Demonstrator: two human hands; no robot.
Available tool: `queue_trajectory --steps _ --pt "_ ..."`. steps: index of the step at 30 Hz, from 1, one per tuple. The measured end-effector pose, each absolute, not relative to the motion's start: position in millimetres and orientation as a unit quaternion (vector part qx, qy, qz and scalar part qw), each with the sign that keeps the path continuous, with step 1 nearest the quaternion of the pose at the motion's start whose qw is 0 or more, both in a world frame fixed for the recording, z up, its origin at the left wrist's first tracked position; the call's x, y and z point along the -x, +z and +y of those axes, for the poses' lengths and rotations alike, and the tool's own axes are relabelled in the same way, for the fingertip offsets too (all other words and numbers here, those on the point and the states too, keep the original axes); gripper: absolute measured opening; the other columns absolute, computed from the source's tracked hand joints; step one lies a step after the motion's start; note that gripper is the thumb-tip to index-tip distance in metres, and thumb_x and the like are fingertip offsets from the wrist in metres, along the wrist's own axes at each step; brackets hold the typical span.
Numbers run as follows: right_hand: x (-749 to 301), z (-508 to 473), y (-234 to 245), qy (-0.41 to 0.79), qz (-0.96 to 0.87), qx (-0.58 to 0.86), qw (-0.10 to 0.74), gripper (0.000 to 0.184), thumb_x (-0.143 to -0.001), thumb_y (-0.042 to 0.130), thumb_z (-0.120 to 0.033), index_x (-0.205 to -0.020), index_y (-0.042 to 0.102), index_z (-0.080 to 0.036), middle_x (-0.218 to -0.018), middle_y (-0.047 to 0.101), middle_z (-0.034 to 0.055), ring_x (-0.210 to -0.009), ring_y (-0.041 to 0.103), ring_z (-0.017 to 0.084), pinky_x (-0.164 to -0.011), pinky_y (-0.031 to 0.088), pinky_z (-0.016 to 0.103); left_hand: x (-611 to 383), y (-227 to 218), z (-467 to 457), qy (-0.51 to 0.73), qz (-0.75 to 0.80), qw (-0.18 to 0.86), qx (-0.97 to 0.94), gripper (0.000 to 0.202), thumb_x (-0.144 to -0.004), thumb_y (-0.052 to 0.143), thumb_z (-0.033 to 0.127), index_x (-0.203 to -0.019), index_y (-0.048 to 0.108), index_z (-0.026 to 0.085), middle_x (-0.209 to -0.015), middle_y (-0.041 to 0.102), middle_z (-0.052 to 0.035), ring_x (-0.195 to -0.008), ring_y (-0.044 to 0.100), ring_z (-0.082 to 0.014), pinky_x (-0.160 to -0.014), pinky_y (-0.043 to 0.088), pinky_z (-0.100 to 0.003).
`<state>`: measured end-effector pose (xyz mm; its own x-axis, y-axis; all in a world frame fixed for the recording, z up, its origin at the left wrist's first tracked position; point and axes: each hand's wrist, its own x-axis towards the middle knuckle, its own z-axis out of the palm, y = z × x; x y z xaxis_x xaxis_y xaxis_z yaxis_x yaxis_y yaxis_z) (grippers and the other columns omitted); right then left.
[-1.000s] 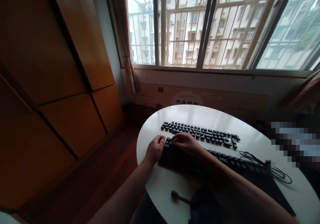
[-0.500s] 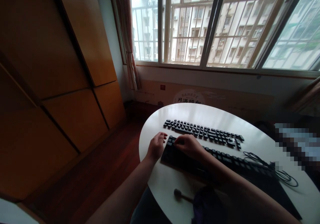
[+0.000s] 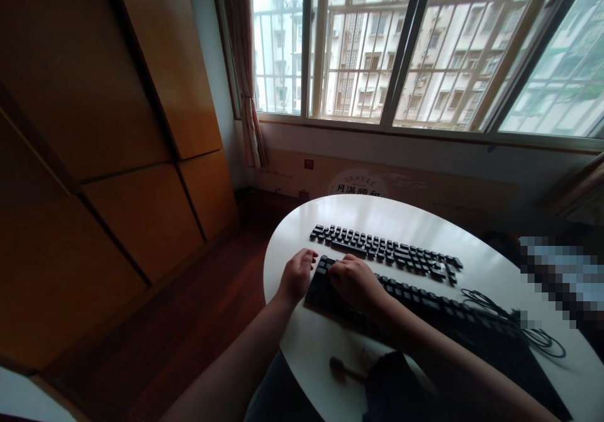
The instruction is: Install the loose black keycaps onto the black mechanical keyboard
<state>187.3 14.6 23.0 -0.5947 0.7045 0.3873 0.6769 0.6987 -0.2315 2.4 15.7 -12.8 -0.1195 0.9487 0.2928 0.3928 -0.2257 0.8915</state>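
Note:
A black keyboard (image 3: 323, 291) lies slanted across the table, with keys along its far edge and a dark, bare-looking near part. My right hand (image 3: 356, 280) is over its left end, fingers curled down and pressed together at the keys. Whatever those fingers hold, if anything, is hidden beneath the hand. At the keyboard's left edge rests my left hand (image 3: 298, 274), fingers loosely bent and a little apart, nothing in them. Beyond the keyboard, loose black keycaps (image 3: 384, 246) are laid out in rows on the white table (image 3: 302, 221).
A coiled black cable (image 3: 540, 334) lies at the keyboard's right. Near the front edge are a small brush (image 3: 338, 366), blurred, and a dark cloth-like thing (image 3: 394, 384). Wooden cabinets (image 3: 136, 221) stand left; a window (image 3: 358, 63) is ahead.
My right hand has turned slightly, its knuckles now more over the keys at the left end. The left hand stays at the edge. The view has shifted slightly.

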Motion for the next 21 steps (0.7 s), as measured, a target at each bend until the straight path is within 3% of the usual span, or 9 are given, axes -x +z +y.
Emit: queue_trajectory --steps 21 --pt "-191.6 13.6 19.7 -0.029 -0.903 0.365 0.227 0.019 -0.088 0.067 -0.005 -0.079 0.075 -0.02 -0.077 0.07 0.0019 -0.079 0.057 0.022 -0.069 0.042 0.03 -3.7 -10.5 10.5 0.484 0.558 0.249 -0.626 0.033 -0.094 0.039 0.037 -0.09 0.066 0.019 -0.086 0.071 -0.0061 -0.081 0.066 -0.021 -0.073 0.05 -0.03"
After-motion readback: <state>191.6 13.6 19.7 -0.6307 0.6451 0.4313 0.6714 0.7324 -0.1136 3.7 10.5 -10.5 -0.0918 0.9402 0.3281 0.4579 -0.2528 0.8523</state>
